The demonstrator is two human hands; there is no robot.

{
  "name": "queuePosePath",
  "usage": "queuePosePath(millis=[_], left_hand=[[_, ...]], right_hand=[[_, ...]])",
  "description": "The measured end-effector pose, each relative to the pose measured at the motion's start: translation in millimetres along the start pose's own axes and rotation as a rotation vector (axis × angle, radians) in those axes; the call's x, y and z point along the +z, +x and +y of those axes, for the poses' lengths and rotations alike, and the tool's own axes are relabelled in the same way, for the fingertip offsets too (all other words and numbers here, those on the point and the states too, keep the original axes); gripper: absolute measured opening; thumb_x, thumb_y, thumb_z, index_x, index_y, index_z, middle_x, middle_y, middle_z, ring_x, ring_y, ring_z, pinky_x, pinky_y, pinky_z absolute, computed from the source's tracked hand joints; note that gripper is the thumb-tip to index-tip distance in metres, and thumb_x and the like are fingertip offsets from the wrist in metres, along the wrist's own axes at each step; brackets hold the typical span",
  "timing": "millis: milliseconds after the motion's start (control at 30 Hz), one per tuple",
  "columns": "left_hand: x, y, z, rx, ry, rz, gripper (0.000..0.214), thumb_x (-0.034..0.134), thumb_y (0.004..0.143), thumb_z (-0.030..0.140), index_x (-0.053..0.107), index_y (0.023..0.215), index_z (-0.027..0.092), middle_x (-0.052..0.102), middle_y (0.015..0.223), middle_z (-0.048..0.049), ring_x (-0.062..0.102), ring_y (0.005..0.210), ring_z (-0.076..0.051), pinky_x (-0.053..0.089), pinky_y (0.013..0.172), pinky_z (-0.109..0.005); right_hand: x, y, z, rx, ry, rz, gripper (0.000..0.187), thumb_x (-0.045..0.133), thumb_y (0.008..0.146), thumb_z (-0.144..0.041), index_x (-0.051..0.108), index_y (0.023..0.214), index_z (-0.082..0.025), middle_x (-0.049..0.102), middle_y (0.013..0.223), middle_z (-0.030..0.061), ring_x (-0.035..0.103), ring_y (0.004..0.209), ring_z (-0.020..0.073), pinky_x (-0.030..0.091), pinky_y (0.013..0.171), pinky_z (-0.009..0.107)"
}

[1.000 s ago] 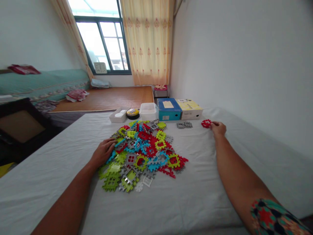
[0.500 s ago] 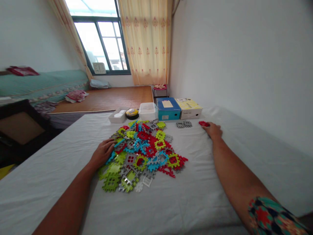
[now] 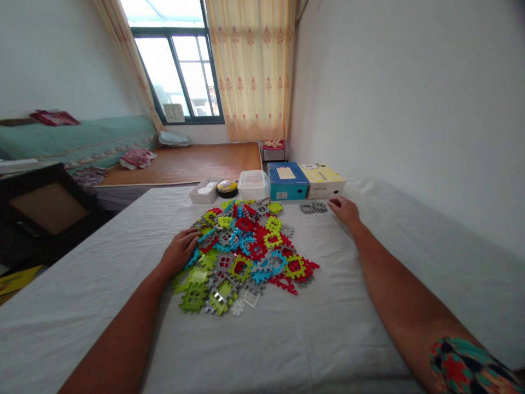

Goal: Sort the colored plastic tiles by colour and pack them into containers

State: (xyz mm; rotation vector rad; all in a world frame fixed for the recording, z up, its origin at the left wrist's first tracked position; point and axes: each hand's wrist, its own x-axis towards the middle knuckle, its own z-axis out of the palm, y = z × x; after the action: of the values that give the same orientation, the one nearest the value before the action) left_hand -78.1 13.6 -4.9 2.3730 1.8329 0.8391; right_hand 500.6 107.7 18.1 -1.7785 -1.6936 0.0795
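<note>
My left hand (image 3: 179, 251) lies palm down at the left edge of a heap of plastic building pieces (image 3: 258, 246), its fingers stretched out over blue and green ones. Red, grey, blue and yellow-green toothed pieces, some with window cut-outs, make up this heap. Beyond it to the right, my right hand (image 3: 345, 211) is low over the sheet, fingers bent and close together. Its fingertips are beside the right end of a flat grey row of toothed pieces (image 3: 313, 208). Whatever these fingers hold is hidden; no red piece shows there.
Behind the heap stand a white open box (image 3: 204, 192), a round black-and-yellow tin (image 3: 227, 189), a clear plastic tub (image 3: 253, 186), a blue box (image 3: 287, 183) and a yellow-and-white box (image 3: 324, 183). A wall (image 3: 410, 109) runs along the right.
My right hand has moved left, up to the grey row. The red piece seen at its fingertips before is out of sight. My left hand stays by the heap while the view shifts slightly.
</note>
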Motion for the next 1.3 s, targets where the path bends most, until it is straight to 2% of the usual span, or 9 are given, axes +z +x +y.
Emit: queuePosePath(millis=[167,233,367,567,767,867,967,1100,1300], left_hand=[[0.6,-1,1,-0.001,-0.008,-0.002,0.057,0.032,0.090,0.056,0.071,0.108,0.018,0.063,0.123,-0.0127,0.056,0.116,-0.027,0.042,0.107,-0.046],[1.7,-2,1,-0.011,-0.013,0.003,0.058,0.032,0.090,0.057,0.070,0.109,0.017,0.063,0.122,-0.0131,0.056,0.116,-0.027,0.042,0.107,-0.046],[3.1,-2,2,-0.009,-0.015,0.011,0.056,0.033,0.091,0.055,0.070,0.109,0.018,0.063,0.122,-0.0121,0.056,0.116,-0.027,0.042,0.106,-0.046],[3.9,-1,0,0.015,-0.014,0.012,0.053,0.034,0.092,0.053,0.070,0.109,0.018,0.062,0.122,-0.0123,0.056,0.116,-0.026,0.043,0.106,-0.045],[4.7,-2,-2,0.019,-0.007,0.004,0.051,0.035,0.092,0.051,0.070,0.111,0.018,0.062,0.122,-0.0119,0.055,0.116,-0.026,0.042,0.106,-0.047],[3.9,-2,-2,0.006,-0.003,0.005,0.052,0.035,0.092,0.052,0.069,0.111,0.019,0.062,0.123,-0.0111,0.055,0.117,-0.027,0.042,0.106,-0.047],[2.4,-2,-2,0.009,0.007,-0.007,0.051,0.035,0.092,0.053,0.070,0.110,0.020,0.062,0.123,-0.0106,0.054,0.118,-0.026,0.042,0.106,-0.047],[1.1,-3,-2,0.019,0.022,-0.015,0.051,0.034,0.093,0.051,0.069,0.110,0.018,0.062,0.123,-0.0120,0.055,0.117,-0.026,0.042,0.106,-0.048],[1.4,-4,-2,0.016,0.016,-0.007,0.048,0.036,0.093,0.048,0.069,0.110,0.018,0.061,0.124,-0.0125,0.055,0.117,-0.026,0.042,0.106,-0.048]], right_hand=[[9,-21,-85,-0.408,0.427,-0.836,0.042,0.067,0.077,-0.050,0.070,0.106,-0.020,0.072,0.100,0.0054,0.066,0.081,0.0179,0.052,0.069,0.027],[11,-35,-110,-0.480,0.397,-0.992,0.045,0.075,0.070,-0.049,0.071,0.105,-0.021,0.072,0.102,0.0043,0.066,0.081,0.0169,0.051,0.069,0.025],[16,-51,-132,-0.515,0.343,-1.005,0.046,0.080,0.064,-0.048,0.071,0.098,-0.019,0.072,0.091,0.0032,0.065,0.078,0.0159,0.050,0.069,0.025],[22,-44,-126,-0.441,0.576,-1.021,0.042,0.073,0.071,-0.052,0.067,0.086,-0.014,0.069,0.080,0.0030,0.061,0.072,0.0139,0.049,0.070,0.027],[12,-59,-139,-0.436,0.346,-1.142,0.062,0.078,0.064,-0.054,0.063,0.111,-0.016,0.068,0.102,0.0072,0.064,0.083,0.0184,0.050,0.072,0.028],[9,-71,-154,-0.564,0.171,-1.024,0.081,0.087,0.052,-0.047,0.058,0.122,-0.017,0.065,0.112,0.0094,0.062,0.091,0.0217,0.048,0.077,0.028],[12,-73,-160,-0.637,0.122,-0.948,0.068,0.084,0.058,-0.041,0.060,0.117,-0.017,0.065,0.108,0.0086,0.061,0.090,0.0208,0.047,0.077,0.028],[14,-62,-149,-0.528,0.317,-0.944,0.049,0.079,0.063,-0.039,0.063,0.102,-0.015,0.066,0.094,0.0049,0.060,0.080,0.0165,0.047,0.070,0.026],[15,-56,-144,-0.208,0.772,-0.990,0.041,0.075,0.070,-0.048,0.061,0.092,-0.016,0.067,0.079,0.0016,0.062,0.066,0.0137,0.049,0.056,0.023]])
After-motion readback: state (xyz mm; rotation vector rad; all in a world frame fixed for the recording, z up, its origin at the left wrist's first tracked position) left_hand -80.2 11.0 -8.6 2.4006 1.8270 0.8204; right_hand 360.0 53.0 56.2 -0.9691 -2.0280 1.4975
